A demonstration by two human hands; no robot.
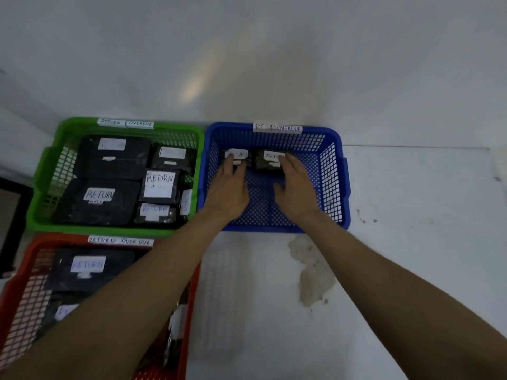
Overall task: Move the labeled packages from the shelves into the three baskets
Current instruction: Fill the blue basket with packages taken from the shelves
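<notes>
Dim, cool, bluish cast overall. Soft warm glare patch on white wall (pixel 192 83), well beyond fingers (pixel 233 163). Light diffuse, source not visible; faint broad shadow on wall beside glare. Soft shadows under both hands on blue basket (pixel 333 171) floor. Wide-angle distortion: forearms balloon toward bottom corners, basket rims bow. Slight softness throughout; labels just under fingers blurred, half legible. Red basket (pixel 24 292), near lower-left edge, darker and smeared. Black packages (pixel 109 163) left of fingers lose detail in murk.

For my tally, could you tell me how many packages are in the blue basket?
2, both at the far end of the blue basket: left package under the left hand, right package under the right hand.
</notes>
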